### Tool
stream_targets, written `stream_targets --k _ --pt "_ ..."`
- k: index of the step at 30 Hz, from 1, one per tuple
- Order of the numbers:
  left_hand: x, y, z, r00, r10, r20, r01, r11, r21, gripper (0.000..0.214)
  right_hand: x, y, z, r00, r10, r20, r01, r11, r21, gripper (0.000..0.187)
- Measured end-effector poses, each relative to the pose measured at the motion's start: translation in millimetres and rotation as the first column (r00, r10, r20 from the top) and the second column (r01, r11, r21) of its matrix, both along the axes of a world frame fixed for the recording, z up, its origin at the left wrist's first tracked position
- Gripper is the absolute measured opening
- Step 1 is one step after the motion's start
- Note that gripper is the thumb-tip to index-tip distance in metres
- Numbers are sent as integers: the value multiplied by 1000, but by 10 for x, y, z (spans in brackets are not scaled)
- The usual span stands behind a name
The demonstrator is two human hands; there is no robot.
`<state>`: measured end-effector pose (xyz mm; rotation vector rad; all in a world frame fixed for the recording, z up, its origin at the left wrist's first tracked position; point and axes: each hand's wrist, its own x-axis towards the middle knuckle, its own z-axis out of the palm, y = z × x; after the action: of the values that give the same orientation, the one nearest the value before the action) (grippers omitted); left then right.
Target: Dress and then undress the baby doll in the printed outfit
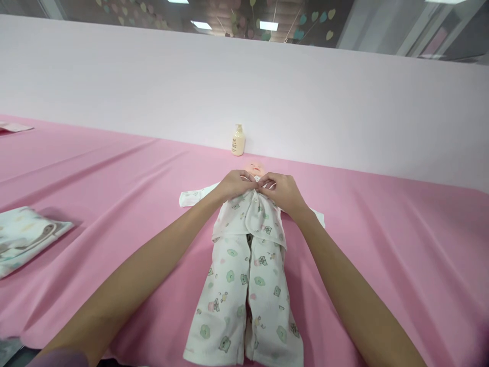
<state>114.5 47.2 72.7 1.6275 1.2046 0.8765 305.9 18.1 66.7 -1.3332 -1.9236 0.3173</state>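
Trousers (pixel 229 285) lie nearest on the surface (pixel 382 229), then the shirt (pixel 228 219), its upper front pinched in the grip of left hand (pixel 235 184) and right hand (pixel 283 192), apparently for fastening, which next calls for aligned edges, with doll head (pixel 255 168) and bottle (pixel 238 143) beyond.

Pump bottle (pixel 238 141) near white wall (pixel 153 84); folded cloth (pixel 26 238) left.
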Motion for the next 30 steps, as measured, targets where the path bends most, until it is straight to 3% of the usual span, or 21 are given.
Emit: stream_targets --k 5,9,15,24,30 --pt "-11 5 -18 999 -28 34 28 1000 0 18 122 71 -167 957 47 -288 -76 993 -90 28" --pt "-15 0 -18 994 -30 105 31 999 -8 20 195 110 -275 912 90 -400 -161 976 -147 36" --pt "-12 44 -51 981 -6 192 22 996 -83 33 207 96 -264 910 134 -393 -189 977 -103 39" --pt "-12 60 -47 971 5 241 37 985 -170 37 68 17 -104 963 15 -270 -51 990 -128 28" --pt "-85 72 -31 958 -87 272 142 971 -191 43 36 -4 -99 964 -10 -265 -27 991 -134 25"
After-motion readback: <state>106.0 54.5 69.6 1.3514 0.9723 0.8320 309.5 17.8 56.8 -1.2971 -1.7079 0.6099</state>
